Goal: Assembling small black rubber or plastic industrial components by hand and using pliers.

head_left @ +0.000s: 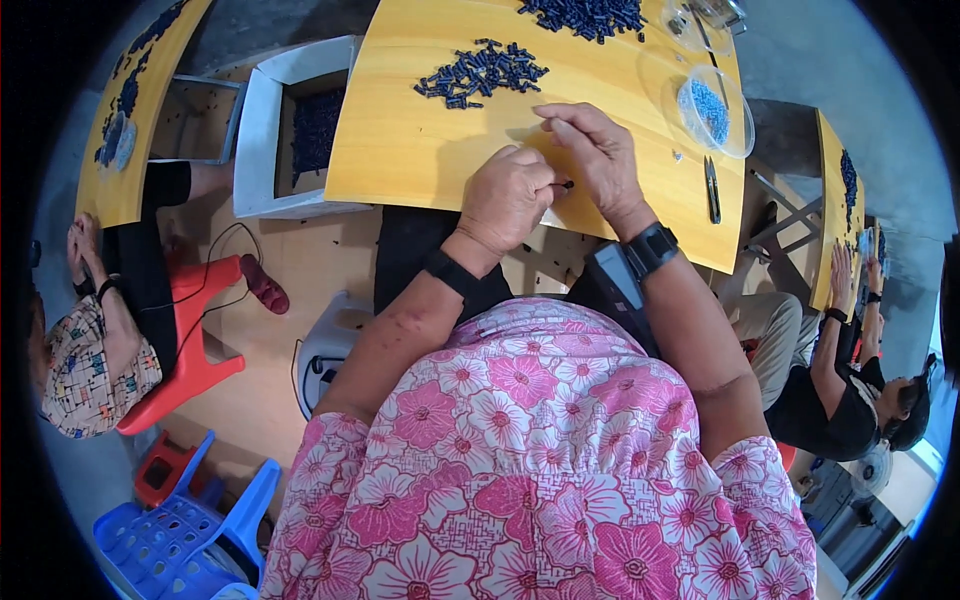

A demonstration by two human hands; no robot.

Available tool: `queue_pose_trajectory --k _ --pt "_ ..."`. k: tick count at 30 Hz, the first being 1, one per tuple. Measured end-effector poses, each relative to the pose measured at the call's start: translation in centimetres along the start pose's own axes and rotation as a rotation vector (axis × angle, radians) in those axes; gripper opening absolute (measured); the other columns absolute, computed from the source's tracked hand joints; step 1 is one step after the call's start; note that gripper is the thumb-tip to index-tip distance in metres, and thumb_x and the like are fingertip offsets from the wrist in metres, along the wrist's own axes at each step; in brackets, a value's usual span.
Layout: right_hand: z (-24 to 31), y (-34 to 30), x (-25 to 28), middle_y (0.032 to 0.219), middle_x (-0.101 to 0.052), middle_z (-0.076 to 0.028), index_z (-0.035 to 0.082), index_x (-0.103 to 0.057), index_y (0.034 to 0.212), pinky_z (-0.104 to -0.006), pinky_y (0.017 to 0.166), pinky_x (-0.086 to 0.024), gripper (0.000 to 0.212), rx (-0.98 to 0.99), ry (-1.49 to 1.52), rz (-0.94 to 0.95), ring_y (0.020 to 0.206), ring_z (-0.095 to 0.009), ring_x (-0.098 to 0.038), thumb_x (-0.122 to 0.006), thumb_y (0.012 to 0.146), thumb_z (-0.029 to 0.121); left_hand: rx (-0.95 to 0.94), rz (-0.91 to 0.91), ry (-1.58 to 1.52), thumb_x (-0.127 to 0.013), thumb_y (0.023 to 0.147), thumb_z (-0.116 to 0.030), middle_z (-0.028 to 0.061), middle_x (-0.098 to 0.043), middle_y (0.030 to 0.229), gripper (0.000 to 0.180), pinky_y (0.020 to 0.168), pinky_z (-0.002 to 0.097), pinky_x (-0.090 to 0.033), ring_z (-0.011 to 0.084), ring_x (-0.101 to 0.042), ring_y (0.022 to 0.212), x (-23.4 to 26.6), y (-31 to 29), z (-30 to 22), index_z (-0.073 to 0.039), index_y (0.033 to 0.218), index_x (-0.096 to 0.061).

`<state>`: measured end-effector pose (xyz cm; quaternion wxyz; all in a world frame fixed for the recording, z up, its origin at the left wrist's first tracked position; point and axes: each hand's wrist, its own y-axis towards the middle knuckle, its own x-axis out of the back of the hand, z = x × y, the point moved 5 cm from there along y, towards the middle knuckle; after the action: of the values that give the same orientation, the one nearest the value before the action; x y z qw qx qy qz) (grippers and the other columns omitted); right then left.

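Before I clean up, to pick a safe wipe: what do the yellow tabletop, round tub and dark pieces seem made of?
Yellow tabletop: probably smooth wood or laminate; faint grain streaks. Round tub: likely clear, glossy plastic; transparent wall. Dark pieces: perhaps plastic; uniform colour, too small to be sure.

Left hand (503, 200) curls into a pinch while the right hand (600, 160) arches beside it, fingers (572, 115) loosely bent.

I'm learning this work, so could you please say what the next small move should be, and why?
Probably, the right hand should close in on the small dark piece: the left hand pinches it with one end poking out, and the right hand is nearby, loosely open.
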<state>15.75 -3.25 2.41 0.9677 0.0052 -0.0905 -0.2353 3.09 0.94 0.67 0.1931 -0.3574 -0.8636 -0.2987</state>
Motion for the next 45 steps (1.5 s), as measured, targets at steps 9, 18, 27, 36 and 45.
queue_pose_trajectory --k 9,18,27,36,45 --pt "-0.5 1.7 -3.3 0.095 -0.067 -0.012 0.002 -0.071 0.106 -0.0303 0.079 -0.051 0.020 0.111 -0.273 0.071 0.085 -0.022 -0.063 -0.060 0.095 0.016 -0.037 -0.030 -0.008 -0.062 0.067 -0.007 0.0122 -0.064 0.084 0.011 0.074 0.0437 -0.050 0.0335 -0.059 0.085 -0.1 -0.3 0.3 -0.007 0.075 -0.069" --pt "-0.4 1.6 -3.6 0.097 -0.068 -0.015 0.001 -0.071 0.103 -0.0343 0.085 -0.049 0.032 0.184 -0.349 0.157 0.090 -0.027 -0.063 -0.052 0.100 0.027 0.001 -0.045 0.004 -0.062 0.070 -0.010 0.0148 -0.064 0.085 0.011 0.074 0.0451 -0.049 0.0350 -0.060 0.084 -0.1 -0.5 0.3 -0.003 0.074 -0.068" --pt "-0.3 1.8 -3.7 0.093 -0.069 -0.015 0.002 -0.071 0.100 -0.0364 0.083 -0.050 0.034 0.191 -0.398 0.188 0.088 -0.030 -0.063 -0.051 0.098 0.029 0.018 -0.065 -0.007 -0.065 0.073 -0.005 0.0175 -0.065 0.081 0.007 0.067 0.0441 -0.051 0.0364 -0.062 0.077 -0.3 -0.4 0.5 -0.001 0.078 -0.069" --pt "0.1 1.7 -3.8 0.087 -0.068 -0.015 0.003 -0.072 0.097 -0.0368 0.079 -0.050 0.032 0.218 -0.402 0.137 0.083 -0.029 -0.062 -0.053 0.097 0.029 0.039 -0.034 0.013 -0.065 0.067 -0.003 0.0130 -0.064 0.082 0.007 0.068 0.0433 -0.051 0.0330 -0.062 0.080 -0.4 -0.5 0.7 -0.003 0.073 -0.067" --pt "0.2 1.8 -4.1 0.086 -0.068 -0.015 0.003 -0.072 0.096 -0.0373 0.079 -0.051 0.032 0.244 -0.465 0.172 0.083 -0.029 -0.062 -0.052 0.095 0.028 0.083 -0.030 0.017 -0.067 0.073 -0.005 0.0176 -0.064 0.080 0.010 0.063 0.0440 -0.051 0.0366 -0.063 0.075 -0.2 -0.6 0.9 -0.002 0.082 -0.068"
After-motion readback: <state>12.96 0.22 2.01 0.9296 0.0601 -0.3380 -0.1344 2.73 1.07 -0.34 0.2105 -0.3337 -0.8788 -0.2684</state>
